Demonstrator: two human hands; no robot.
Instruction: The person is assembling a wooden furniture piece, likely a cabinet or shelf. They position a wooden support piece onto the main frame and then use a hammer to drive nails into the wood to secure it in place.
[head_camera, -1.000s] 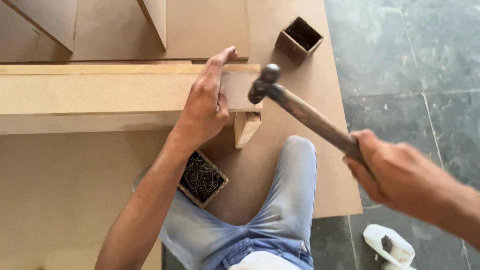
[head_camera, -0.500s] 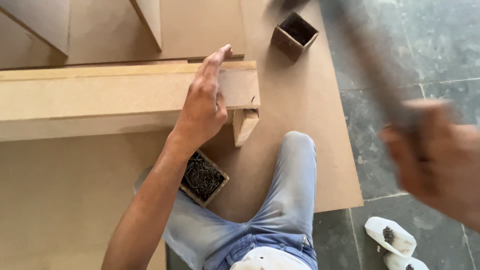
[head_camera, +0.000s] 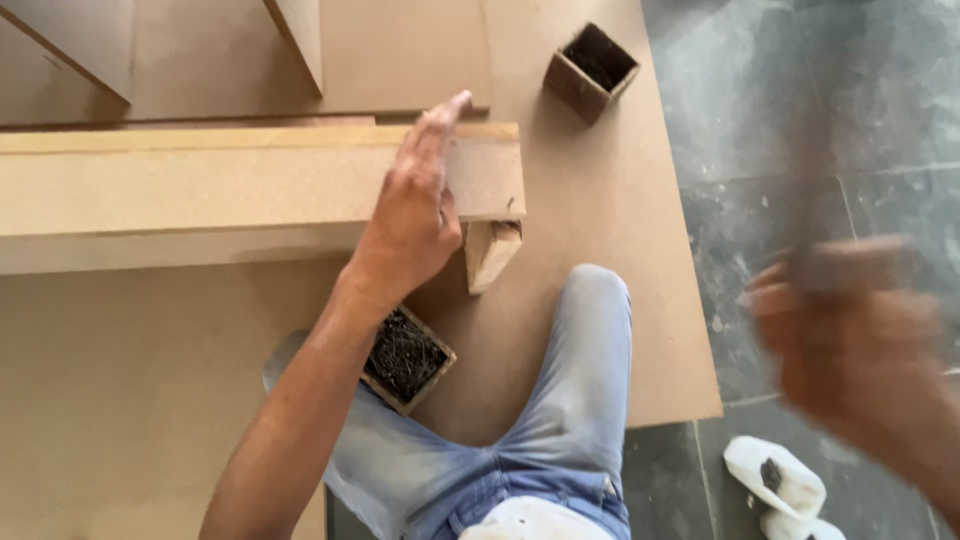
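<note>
My left hand (head_camera: 410, 225) rests with straight fingers on the right end of a long, thick fibreboard plank (head_camera: 200, 185). That end lies across a small wooden block (head_camera: 490, 250). My right hand (head_camera: 850, 340) is at the right, strongly motion-blurred, closed round the handle of a hammer (head_camera: 815, 200). The handle shows only as a dark vertical smear above the hand, and its head is not visible. The hammer is well away from the plank.
A small box of dark nails (head_camera: 405, 358) sits by my jeans-clad leg (head_camera: 590, 330). A second small box (head_camera: 590, 70) stands at the back. A big brown sheet (head_camera: 620, 200) covers the grey stone floor (head_camera: 800, 100). White sandals (head_camera: 775, 480) lie bottom right.
The hammer head was at the plank's end a second ago. It has since swung up and back to the right with my right hand. My left hand has stayed on the plank.
</note>
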